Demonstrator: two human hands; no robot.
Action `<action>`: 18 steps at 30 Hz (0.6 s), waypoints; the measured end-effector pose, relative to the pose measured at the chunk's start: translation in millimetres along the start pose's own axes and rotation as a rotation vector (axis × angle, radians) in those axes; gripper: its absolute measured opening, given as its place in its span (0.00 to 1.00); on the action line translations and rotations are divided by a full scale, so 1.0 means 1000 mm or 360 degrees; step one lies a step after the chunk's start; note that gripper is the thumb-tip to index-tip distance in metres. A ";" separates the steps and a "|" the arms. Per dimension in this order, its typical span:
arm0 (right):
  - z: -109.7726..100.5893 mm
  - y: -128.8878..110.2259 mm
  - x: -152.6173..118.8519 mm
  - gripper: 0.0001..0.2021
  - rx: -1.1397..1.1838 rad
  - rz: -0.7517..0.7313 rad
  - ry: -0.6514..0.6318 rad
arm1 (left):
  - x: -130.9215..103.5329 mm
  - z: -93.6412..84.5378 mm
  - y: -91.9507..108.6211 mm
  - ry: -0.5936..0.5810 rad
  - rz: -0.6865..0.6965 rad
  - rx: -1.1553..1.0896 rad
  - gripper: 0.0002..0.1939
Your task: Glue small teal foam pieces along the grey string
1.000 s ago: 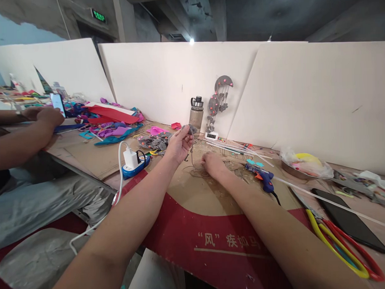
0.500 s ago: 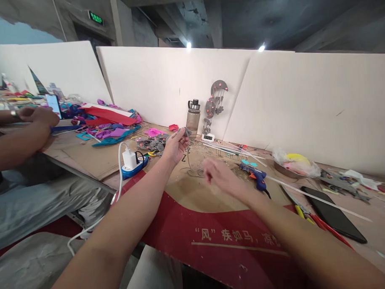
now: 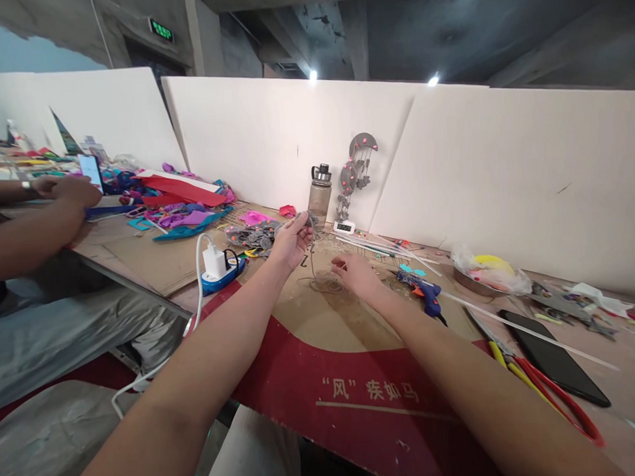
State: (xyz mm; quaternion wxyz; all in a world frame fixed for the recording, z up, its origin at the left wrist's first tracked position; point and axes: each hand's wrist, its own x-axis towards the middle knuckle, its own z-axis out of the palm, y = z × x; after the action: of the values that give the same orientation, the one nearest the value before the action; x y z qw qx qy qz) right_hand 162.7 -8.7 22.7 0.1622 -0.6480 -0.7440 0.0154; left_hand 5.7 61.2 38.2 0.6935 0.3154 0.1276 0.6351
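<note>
My left hand (image 3: 293,244) is closed, raised over the table. Between its thumb and fingers is a grey cord (image 3: 312,255) with a small grey felt piece (image 3: 310,218) showing at the fingertips. The cord hangs down from the hand and lies in loose loops on the cardboard (image 3: 299,315). Just right of these loops is my right hand (image 3: 358,275), its fingers slightly bent and apart, with nothing visible in them. Grey felt pieces with pink dots (image 3: 252,235) lie in a heap behind my left hand.
A blue glue gun (image 3: 428,295), scissors (image 3: 552,396) and a black phone (image 3: 556,358) lie at right. A bottle (image 3: 320,196) and a grey hanging ornament (image 3: 363,146) are by the white board. A power strip (image 3: 222,274) sits left; beyond it, another person's hands (image 3: 68,190) hold a phone.
My right hand has moved slightly upward, its fingers now clearer and more apart beside the cord loops. My left hand keeps its hold, almost unmoved.
</note>
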 end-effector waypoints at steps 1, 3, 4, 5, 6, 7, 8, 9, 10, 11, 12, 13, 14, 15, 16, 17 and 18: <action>0.005 0.000 0.005 0.11 -0.0042 -0.0003 -0.0023 | 0.000 0.000 0.000 0.0001 -0.0007 -0.0003 0.10; 0.015 -0.004 0.011 0.10 -0.0107 0.0000 -0.0063 | -0.001 0.001 0.001 0.0012 -0.0037 -0.0004 0.11; 0.018 -0.005 0.014 0.10 -0.0143 0.0014 -0.0083 | -0.002 0.002 0.001 0.0018 -0.0049 -0.0004 0.12; 0.021 -0.006 0.016 0.10 -0.0175 0.0034 -0.0102 | -0.002 0.002 0.002 0.0021 -0.0057 -0.0003 0.12; 0.022 -0.005 0.018 0.10 -0.0201 0.0060 -0.0117 | -0.003 0.003 0.002 0.0025 -0.0062 -0.0002 0.12; 0.023 -0.003 0.020 0.11 -0.0221 0.0087 -0.0126 | -0.004 0.004 0.002 0.0027 -0.0063 -0.0003 0.12; 0.023 0.001 0.023 0.12 -0.0238 0.0112 -0.0128 | -0.005 0.005 0.003 0.0026 -0.0063 -0.0005 0.12; 0.022 0.004 0.025 0.13 -0.0251 0.0133 -0.0126 | -0.005 0.006 0.003 0.0023 -0.0064 -0.0009 0.12; 0.021 0.008 0.028 0.14 -0.0262 0.0144 -0.0122 | -0.006 0.007 0.003 0.0020 -0.0069 -0.0013 0.11; 0.020 0.011 0.031 0.14 -0.0272 0.0145 -0.0120 | -0.006 0.007 0.004 0.0020 -0.0073 -0.0017 0.11; 0.019 0.014 0.033 0.14 -0.0282 0.0137 -0.0125 | -0.006 0.007 0.004 0.0018 -0.0073 -0.0019 0.11; 0.019 0.015 0.035 0.14 -0.0294 0.0125 -0.0137 | -0.006 0.008 0.004 0.0014 -0.0070 -0.0019 0.11; 0.020 0.015 0.036 0.13 -0.0308 0.0114 -0.0154 | -0.006 0.008 0.004 0.0009 -0.0067 -0.0015 0.11; 0.021 0.014 0.038 0.12 -0.0325 0.0106 -0.0170 | -0.006 0.007 0.004 0.0003 -0.0063 -0.0010 0.11; 0.023 0.012 0.039 0.12 -0.0344 0.0102 -0.0183 | -0.005 0.007 0.003 -0.0004 -0.0062 -0.0004 0.11; 0.026 0.010 0.040 0.12 -0.0366 0.0103 -0.0192 | -0.005 0.007 0.003 -0.0010 -0.0060 0.0000 0.11; 0.029 0.008 0.042 0.12 -0.0388 0.0105 -0.0199 | -0.005 0.007 0.003 -0.0014 -0.0060 0.0003 0.11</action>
State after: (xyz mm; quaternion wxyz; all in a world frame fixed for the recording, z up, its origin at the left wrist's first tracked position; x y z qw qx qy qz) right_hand 158.0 38.6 3.1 0.0350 -0.6849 -0.7272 -0.0295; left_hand 6.8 54.6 43.8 0.7056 0.3164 0.1308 0.6204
